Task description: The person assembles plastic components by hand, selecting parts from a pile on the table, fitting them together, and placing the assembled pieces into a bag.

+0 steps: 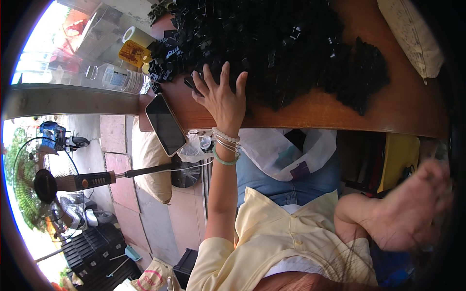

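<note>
Two hands [223, 99] [400, 213], one black heap [272, 43], one phone [166, 124].

Strong daylight from eight to ten o'clock, whites burnt out there. Black pile [276, 53] at twelve sunk in shadow, few glints. Right hand [405, 208] at four blurred. Table [412, 106] edge bowed; rim dark.

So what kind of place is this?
Maybe a small open-fronted workshop: there's a brown table heaped with small black parts, a standing fan, and a blue scooter outside.
</note>
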A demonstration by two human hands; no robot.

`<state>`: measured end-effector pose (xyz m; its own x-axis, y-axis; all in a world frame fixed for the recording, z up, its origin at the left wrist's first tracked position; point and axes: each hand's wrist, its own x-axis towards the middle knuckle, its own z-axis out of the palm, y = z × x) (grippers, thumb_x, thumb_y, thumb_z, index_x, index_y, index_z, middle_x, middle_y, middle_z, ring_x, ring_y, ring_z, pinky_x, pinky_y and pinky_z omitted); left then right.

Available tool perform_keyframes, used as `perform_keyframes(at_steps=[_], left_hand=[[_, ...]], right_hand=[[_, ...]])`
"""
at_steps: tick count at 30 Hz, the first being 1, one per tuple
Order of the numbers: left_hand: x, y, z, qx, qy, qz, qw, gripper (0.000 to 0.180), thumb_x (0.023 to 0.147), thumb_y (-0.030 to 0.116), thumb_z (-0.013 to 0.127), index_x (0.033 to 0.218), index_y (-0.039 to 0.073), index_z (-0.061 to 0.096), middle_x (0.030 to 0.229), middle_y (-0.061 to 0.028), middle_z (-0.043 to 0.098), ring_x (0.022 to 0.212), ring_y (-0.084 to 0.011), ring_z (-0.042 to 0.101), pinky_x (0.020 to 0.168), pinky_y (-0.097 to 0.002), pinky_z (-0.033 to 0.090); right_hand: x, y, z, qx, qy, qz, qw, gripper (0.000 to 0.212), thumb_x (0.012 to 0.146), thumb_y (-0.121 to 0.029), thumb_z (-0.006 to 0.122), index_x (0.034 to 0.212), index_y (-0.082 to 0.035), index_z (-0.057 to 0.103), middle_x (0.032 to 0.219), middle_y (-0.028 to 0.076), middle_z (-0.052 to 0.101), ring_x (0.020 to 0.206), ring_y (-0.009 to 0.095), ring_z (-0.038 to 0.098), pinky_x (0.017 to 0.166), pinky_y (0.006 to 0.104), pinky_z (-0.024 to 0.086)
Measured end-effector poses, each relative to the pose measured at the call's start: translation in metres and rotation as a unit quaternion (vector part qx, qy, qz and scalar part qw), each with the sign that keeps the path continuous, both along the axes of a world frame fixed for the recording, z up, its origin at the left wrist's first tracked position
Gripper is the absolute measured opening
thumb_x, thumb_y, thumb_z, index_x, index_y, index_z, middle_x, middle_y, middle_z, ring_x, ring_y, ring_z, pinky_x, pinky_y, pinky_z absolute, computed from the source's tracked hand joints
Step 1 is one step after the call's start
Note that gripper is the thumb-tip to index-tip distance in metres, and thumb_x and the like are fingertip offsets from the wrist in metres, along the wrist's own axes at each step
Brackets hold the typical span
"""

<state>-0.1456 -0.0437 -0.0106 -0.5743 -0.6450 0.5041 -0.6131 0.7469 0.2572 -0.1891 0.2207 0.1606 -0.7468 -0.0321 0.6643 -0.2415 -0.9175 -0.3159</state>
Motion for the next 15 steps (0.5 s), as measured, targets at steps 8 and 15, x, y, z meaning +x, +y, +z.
perform_keyframes(at_steps=[8, 15], left_hand=[[-0.012, 0.027, 0.011, -0.049, 0.107, 0.020, 0.993, 0.036, 0.085, 0.031, 0.067, 0.114, 0.010, 0.064, 0.132, -0.0172, 0.047, 0.127, -0.0375, 0.037, 0.099, -0.0598, 0.029], [-0.054, 0.032, 0.046, 0.098, 0.072, -0.293, 0.948, 0.015, 0.079, 0.015, 0.070, 0.089, 0.003, 0.066, 0.085, -0.0101, 0.060, 0.076, -0.0275, 0.061, 0.066, -0.0364, 0.050]], right_hand=[[-0.038, -0.060, -0.131, 0.549, 0.048, -0.126, 0.825, 0.023, 0.094, -0.004, 0.046, 0.112, 0.000, 0.060, 0.117, 0.012, 0.058, 0.104, 0.024, 0.059, 0.086, 0.0317, 0.047], [-0.039, -0.080, -0.157, 0.618, 0.335, -0.228, 0.674, 0.031, 0.073, 0.004, 0.064, 0.103, -0.003, 0.064, 0.110, 0.010, 0.057, 0.100, 0.028, 0.053, 0.082, 0.0391, 0.044]])
